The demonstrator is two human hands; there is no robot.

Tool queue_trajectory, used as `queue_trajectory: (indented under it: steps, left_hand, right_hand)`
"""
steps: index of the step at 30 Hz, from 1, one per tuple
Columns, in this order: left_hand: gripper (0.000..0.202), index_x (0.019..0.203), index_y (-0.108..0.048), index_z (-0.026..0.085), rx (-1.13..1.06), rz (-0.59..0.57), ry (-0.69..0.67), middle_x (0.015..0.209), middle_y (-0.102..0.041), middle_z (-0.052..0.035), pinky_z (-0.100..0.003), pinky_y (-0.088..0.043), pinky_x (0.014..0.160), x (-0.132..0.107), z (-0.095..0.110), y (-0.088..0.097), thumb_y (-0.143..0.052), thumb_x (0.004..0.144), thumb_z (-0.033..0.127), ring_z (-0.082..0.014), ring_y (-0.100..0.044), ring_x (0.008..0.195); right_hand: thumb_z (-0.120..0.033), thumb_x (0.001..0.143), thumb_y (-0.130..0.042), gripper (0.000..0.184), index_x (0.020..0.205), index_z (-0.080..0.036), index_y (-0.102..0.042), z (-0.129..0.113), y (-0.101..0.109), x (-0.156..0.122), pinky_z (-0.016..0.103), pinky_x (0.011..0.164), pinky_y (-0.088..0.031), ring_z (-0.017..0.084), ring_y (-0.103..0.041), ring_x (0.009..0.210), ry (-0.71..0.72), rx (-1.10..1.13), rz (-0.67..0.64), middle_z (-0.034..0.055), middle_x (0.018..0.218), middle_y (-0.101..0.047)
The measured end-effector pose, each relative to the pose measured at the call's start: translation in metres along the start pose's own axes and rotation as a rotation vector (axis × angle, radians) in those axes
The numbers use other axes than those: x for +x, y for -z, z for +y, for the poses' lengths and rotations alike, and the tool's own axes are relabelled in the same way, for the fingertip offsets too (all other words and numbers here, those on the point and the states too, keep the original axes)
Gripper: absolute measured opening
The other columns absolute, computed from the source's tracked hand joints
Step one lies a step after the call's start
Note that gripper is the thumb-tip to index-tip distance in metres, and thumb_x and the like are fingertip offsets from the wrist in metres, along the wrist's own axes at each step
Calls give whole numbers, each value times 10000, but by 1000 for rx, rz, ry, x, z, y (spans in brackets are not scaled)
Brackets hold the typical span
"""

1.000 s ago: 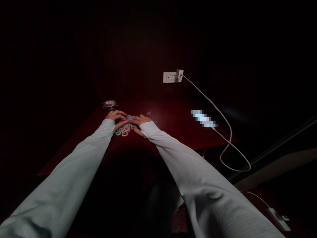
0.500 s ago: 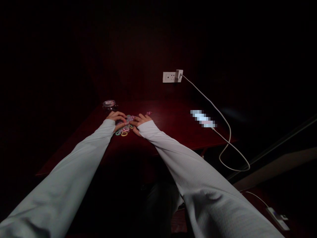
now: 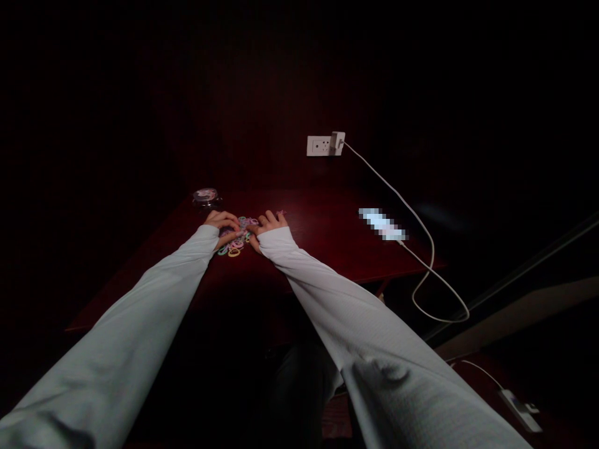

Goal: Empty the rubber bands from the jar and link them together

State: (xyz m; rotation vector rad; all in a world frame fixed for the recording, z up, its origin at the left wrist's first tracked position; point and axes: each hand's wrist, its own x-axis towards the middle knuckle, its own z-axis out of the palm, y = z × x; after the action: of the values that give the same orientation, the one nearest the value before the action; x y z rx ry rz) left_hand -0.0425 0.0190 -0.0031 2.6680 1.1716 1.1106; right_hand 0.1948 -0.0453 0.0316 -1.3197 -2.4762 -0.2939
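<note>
A loose pile of small pastel hair ties (image 3: pixel 233 252) in pink, green, yellow and purple lies on the dark red table (image 3: pixel 322 243). Over its left side is my left hand (image 3: pixel 221 226), fingers bent and thumb and fingertips drawn together; anything between them is too small to make out. My right hand (image 3: pixel 268 222) rests at the pile's right edge, its index finger and thumb bent towards the ties and apart, the other fingers spread. Just beyond its fingertips sits a small pink cluster (image 3: pixel 281 213), partly hidden.
A round clear container (image 3: pixel 206 198) with a patterned lid stands at the back left. At the right lies a blurred bright phone-like device (image 3: pixel 382 224), its white cable (image 3: pixel 433 249) running to a charger (image 3: pixel 337 141) in the wall socket. A power strip (image 3: pixel 520 410) is low at right.
My right hand has drawn back slightly from my left fingertips, and its fingers now cover more of the pink cluster. My left hand stays nearly in place.
</note>
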Motion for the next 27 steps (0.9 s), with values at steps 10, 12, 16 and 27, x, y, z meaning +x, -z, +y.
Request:
queue_trajectory:
  steps: [10,12,16,27]
  left_hand:
    - [321,821,-770,254,-4,-4,39,1037,-747,-58,-492,-473,1001,3,4,1,-718,898,561,-269,-605,1001]
    - [290,845,-770,254,-15,-8,36,1060,-748,-56,-494,-471,1014,2,10,3,-708,913,529,-269,-608,1020]
    - [246,865,-764,259,-21,10,23,1092,-748,-54,-494,-463,1029,0,15,3,-697,933,485,-272,-605,1050]
    - [287,848,-748,258,3,17,40,1061,-738,-39,-468,-453,1019,1,4,4,-705,922,532,-259,-603,1027]
  right_hand:
    - [-308,1021,-506,493,1494,-293,-647,2,-1,-3,527,1130,-389,332,-501,1354,-111,52,27,138,1373,-693]
    - [-311,1018,-513,500,1500,-303,-644,3,-2,-2,523,1118,-398,333,-504,1347,-140,60,9,138,1370,-694]
    - [-312,1024,-500,506,1511,-302,-636,4,-2,-1,524,1118,-393,338,-502,1349,-160,74,1,141,1369,-692]
    - [-209,1032,-497,414,1363,-267,-739,7,-1,-3,380,1061,-461,250,-582,1220,-6,280,76,63,1279,-755]
